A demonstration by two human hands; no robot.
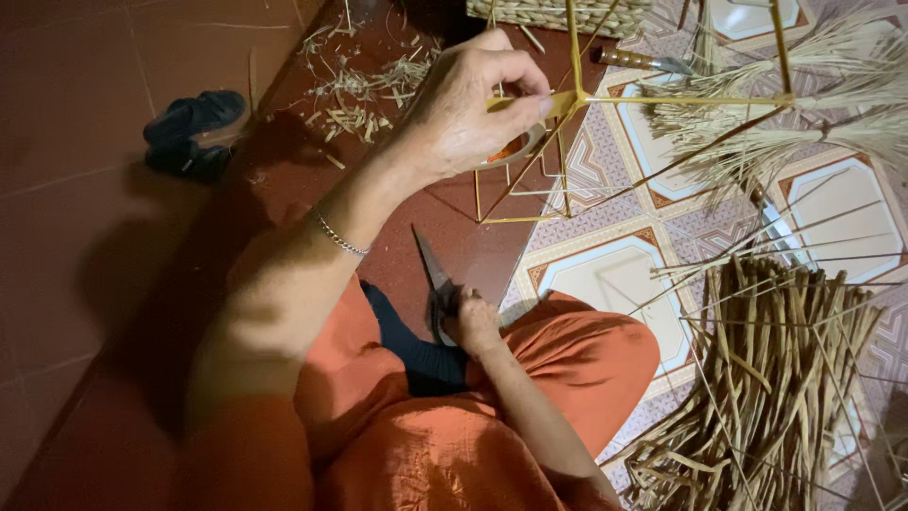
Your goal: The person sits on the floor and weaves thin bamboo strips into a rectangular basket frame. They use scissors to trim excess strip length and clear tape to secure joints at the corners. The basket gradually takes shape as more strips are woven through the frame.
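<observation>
Left hand (468, 109) pinches a joint of the thin yellow stick frame (605, 99), held up over the patterned floor mat (605, 274). Right hand (470, 322) grips dark pointed metal scissors (433, 274) w/ blades up, near lap. Bundle of dried brown reeds (766, 378) lies at right.

I see dull grey metal on the scissors (437, 279), and the thin yellow frame (605, 99) looks like smooth dry straw. The reed bundle (766, 378) is rough, matt plant fibre. The floor tiles (605, 284) shine glossy; my orange trousers (577, 355) are soft crinkled cloth.
</observation>
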